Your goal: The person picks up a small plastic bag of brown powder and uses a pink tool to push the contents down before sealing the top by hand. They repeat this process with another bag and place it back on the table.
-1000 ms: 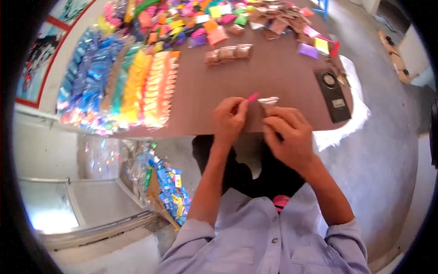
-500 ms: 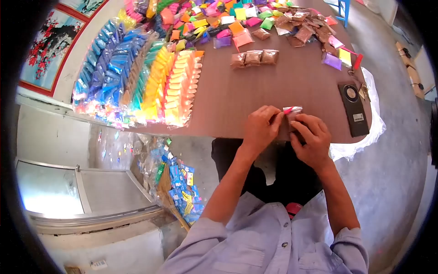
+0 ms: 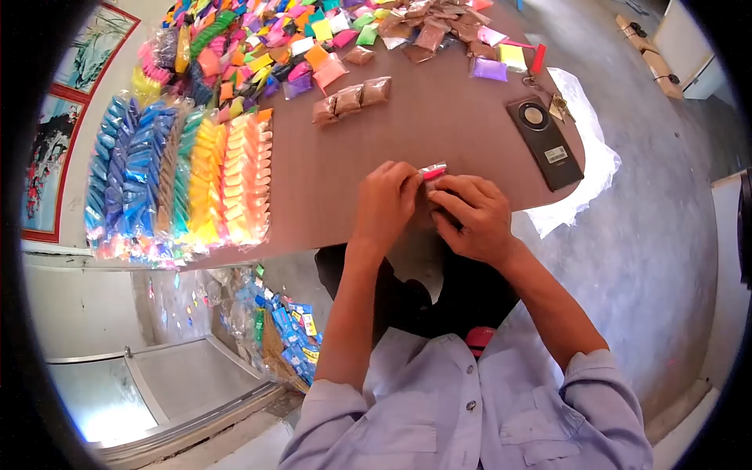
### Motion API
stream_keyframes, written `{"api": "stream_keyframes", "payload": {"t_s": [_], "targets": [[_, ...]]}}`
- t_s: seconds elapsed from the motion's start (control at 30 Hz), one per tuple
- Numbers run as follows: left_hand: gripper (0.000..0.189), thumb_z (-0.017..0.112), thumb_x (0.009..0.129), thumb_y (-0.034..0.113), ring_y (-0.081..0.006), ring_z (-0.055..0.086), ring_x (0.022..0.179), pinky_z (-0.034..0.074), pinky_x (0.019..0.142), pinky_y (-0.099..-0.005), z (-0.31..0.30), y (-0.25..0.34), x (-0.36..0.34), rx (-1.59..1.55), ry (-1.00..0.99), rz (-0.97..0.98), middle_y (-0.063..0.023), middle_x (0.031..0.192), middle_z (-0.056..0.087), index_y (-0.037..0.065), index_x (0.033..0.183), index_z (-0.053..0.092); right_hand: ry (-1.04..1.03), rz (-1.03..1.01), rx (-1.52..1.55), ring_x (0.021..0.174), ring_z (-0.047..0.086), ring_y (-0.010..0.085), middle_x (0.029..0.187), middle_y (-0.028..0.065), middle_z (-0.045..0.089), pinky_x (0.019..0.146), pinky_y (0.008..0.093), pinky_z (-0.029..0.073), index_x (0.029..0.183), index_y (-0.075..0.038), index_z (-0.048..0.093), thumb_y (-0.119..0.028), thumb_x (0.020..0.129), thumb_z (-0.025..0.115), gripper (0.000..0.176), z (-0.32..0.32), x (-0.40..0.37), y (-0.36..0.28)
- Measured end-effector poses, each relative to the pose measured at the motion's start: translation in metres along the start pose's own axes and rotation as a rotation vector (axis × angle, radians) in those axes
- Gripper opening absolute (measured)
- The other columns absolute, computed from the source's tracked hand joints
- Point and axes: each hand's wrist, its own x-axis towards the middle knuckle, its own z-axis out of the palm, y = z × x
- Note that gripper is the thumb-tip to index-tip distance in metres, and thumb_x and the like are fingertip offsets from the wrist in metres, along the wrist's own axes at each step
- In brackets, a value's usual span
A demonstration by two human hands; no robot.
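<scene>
Both hands meet at a small clear plastic packet with a bright pink strip across it, over the front edge of the brown table. My left hand pinches its left side, fingers closed. On the other side, the curled fingers of my right hand press on the packet's lower right. Most of the packet is hidden behind the fingers, so its contents cannot be made out. Beyond the hands lies a joined row of brown-filled packets.
Rows of bagged coloured packets line the table's left side. A pile of loose colourful packets covers the back, with brown ones beside it. A black phone and keys lie at the right edge, near white plastic sheeting.
The view has turned, so table and hands sit further left in the picture. Both hands remain on the packet, which now shows less of its face below the pink strip.
</scene>
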Motion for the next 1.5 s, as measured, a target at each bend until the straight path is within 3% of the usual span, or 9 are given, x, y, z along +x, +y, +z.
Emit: {"api": "stream_keyframes", "payload": {"t_s": [0.07, 0.3, 0.57, 0.87, 1.1, 1.17, 1.37, 1.5], "targets": [[0.011, 0.075, 0.094, 0.009, -0.0359, 0.073, 0.082, 0.057, 0.074, -0.0426, 0.0, -0.006, 0.008, 0.157, -0.01, 0.031, -0.0191, 0.091, 0.075, -0.001, 0.097, 0.077, 0.001, -0.001, 0.005, 0.107, 0.072, 0.0274, 0.12, 0.0033, 0.074, 0.093, 0.0427, 0.055, 0.11, -0.011, 0.076, -0.015, 0.083, 0.08, 0.028, -0.001, 0.002, -0.002], [0.013, 0.077, 0.094, 0.013, -0.0392, 0.072, 0.083, 0.056, 0.074, -0.0447, -0.009, 0.013, 0.014, -0.034, -0.078, -0.011, -0.019, 0.09, 0.074, 0.0, 0.096, 0.077, 0.018, -0.007, -0.006, 0.107, 0.073, 0.0268, 0.12, 0.0042, 0.074, 0.092, 0.0425, 0.056, 0.109, -0.011, 0.077, -0.016, 0.083, 0.081, 0.026, 0.001, -0.002, 0.001], [0.013, 0.077, 0.093, 0.014, -0.0402, 0.072, 0.083, 0.057, 0.074, -0.0463, 0.003, -0.002, 0.029, 0.173, -0.076, 0.049, -0.02, 0.091, 0.075, 0.001, 0.093, 0.077, 0.008, -0.001, -0.016, 0.106, 0.072, 0.0268, 0.12, 0.0047, 0.073, 0.092, 0.0418, 0.056, 0.109, -0.011, 0.077, -0.016, 0.084, 0.081, 0.026, 0.0, -0.002, 0.0], [0.015, 0.075, 0.097, 0.013, -0.0333, 0.075, 0.08, 0.057, 0.073, -0.0396, -0.012, 0.01, 0.006, 0.022, -0.034, -0.057, -0.0195, 0.091, 0.076, -0.002, 0.096, 0.077, 0.076, 0.045, 0.027, 0.106, 0.072, 0.027, 0.119, 0.0058, 0.073, 0.092, 0.0402, 0.056, 0.11, -0.011, 0.076, -0.017, 0.084, 0.08, 0.027, 0.002, 0.001, -0.004], [0.014, 0.077, 0.096, 0.012, -0.0323, 0.075, 0.079, 0.057, 0.072, -0.0394, -0.008, -0.012, 0.001, 0.117, 0.008, -0.007, -0.0187, 0.089, 0.076, -0.002, 0.097, 0.077, 0.032, 0.033, -0.024, 0.106, 0.072, 0.0274, 0.119, 0.0067, 0.074, 0.091, 0.0407, 0.056, 0.11, -0.011, 0.076, -0.021, 0.086, 0.079, 0.026, 0.004, -0.001, -0.001], [0.014, 0.077, 0.096, 0.012, -0.0323, 0.074, 0.078, 0.056, 0.072, -0.0398, -0.011, -0.015, 0.003, 0.088, -0.005, -0.074, -0.0189, 0.088, 0.075, -0.001, 0.098, 0.078, 0.016, 0.048, -0.025, 0.106, 0.072, 0.0269, 0.12, 0.0066, 0.074, 0.091, 0.0411, 0.056, 0.11, -0.012, 0.076, -0.021, 0.086, 0.079, 0.026, 0.004, -0.002, 0.0], [0.013, 0.077, 0.097, 0.012, -0.0324, 0.073, 0.076, 0.056, 0.071, -0.0408, -0.015, 0.015, -0.016, -0.035, -0.004, -0.103, -0.0187, 0.086, 0.074, -0.001, 0.095, 0.077, 0.04, 0.059, -0.045, 0.104, 0.072, 0.0268, 0.118, 0.0062, 0.075, 0.089, 0.0413, 0.056, 0.11, -0.011, 0.077, -0.021, 0.086, 0.08, 0.026, 0.007, -0.003, -0.002], [0.013, 0.077, 0.097, 0.011, -0.0328, 0.072, 0.075, 0.056, 0.071, -0.0406, -0.008, 0.002, -0.018, 0.045, 0.01, -0.059, -0.0188, 0.085, 0.074, -0.002, 0.094, 0.076, 0.045, 0.037, -0.051, 0.102, 0.073, 0.0273, 0.117, 0.0065, 0.075, 0.088, 0.0413, 0.056, 0.109, -0.011, 0.077, -0.02, 0.086, 0.08, 0.025, 0.008, -0.001, -0.002]]}}
